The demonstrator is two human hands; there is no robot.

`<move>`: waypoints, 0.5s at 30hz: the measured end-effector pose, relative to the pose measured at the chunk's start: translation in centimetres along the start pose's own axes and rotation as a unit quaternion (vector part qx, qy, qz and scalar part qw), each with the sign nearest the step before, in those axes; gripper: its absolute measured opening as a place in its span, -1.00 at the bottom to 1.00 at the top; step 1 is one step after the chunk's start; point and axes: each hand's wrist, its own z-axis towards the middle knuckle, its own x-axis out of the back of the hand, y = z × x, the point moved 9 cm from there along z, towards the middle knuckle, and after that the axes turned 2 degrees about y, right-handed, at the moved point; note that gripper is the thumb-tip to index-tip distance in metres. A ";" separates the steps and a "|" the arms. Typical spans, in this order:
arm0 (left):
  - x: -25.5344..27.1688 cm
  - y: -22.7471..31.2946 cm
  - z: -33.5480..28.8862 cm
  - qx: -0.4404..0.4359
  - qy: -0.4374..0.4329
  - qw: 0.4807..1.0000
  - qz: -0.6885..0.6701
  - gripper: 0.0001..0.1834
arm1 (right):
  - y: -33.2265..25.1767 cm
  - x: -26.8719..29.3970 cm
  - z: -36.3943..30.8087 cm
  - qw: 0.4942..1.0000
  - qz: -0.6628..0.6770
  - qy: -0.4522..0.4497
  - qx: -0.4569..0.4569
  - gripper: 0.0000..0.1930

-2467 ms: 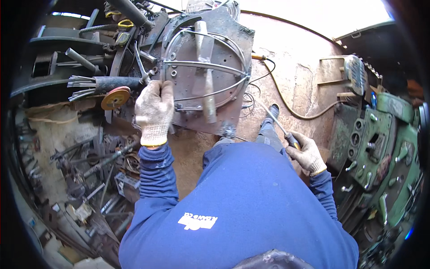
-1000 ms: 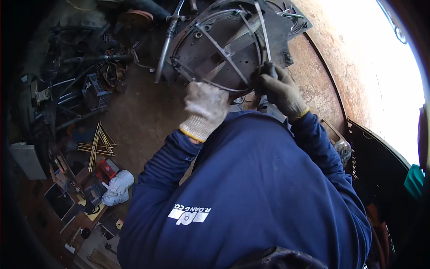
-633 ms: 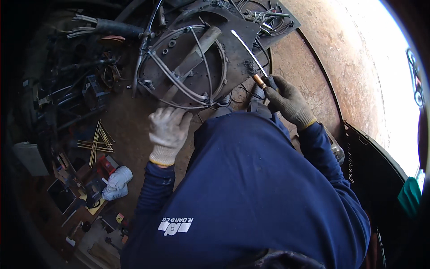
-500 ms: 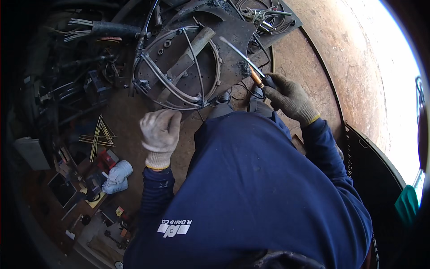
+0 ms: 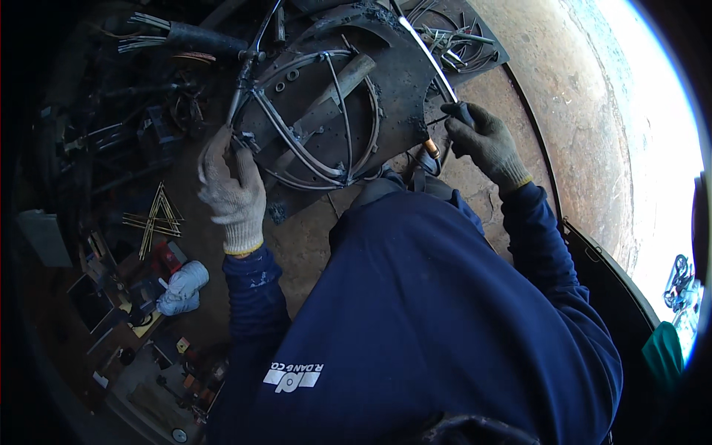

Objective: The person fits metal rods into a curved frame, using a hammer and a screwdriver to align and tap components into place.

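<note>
A round frame of bent metal rods (image 5: pixel 276 126) lies on the dark steel plate (image 5: pixel 400 96), crossed by a flat bar (image 5: pixel 337 90). My gloved left hand (image 5: pixel 233 185) is closed at the frame's left end, fingers and thumb around the foot of a rod; the exact contact is partly hidden. In my gloved right hand (image 5: pixel 486 144) is the dark handle of a long, straight metal tool (image 5: pixel 430 55). Its bright shaft points up and away along the plate's right side. Just left of that hand, a copper-coloured cylindrical piece (image 5: pixel 432 147) shows at the plate's edge.
Two metal rings (image 5: pixel 285 80) lie on the plate. Coiled wire and rods (image 5: pixel 456 48) rest on a board at the far right. Thin yellow rods (image 5: pixel 157 219) are on the floor at left, near a pale cloth bundle (image 5: pixel 183 288). A dark panel (image 5: pixel 615 274) stands at right.
My left hand has moved forward and left onto the frame's end. My right hand has moved right and slightly forward, and the tool now points more steeply away. The whole view has shifted slightly.
</note>
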 end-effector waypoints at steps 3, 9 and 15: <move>-1.1 -2.8 -2.8 0.064 -0.030 0.997 -0.017 -0.63 | -3.3 -1.1 1.4 0.998 0.023 0.036 0.049 -0.49; -4.5 -8.0 -7.7 0.134 -0.203 0.964 -0.106 -0.49 | -7.7 -6.0 8.5 0.990 0.001 0.015 0.140 -0.48; -5.3 -6.9 -7.9 0.169 -0.285 0.938 -0.105 -0.41 | -8.4 -6.7 10.1 0.989 -0.088 0.008 0.116 -0.49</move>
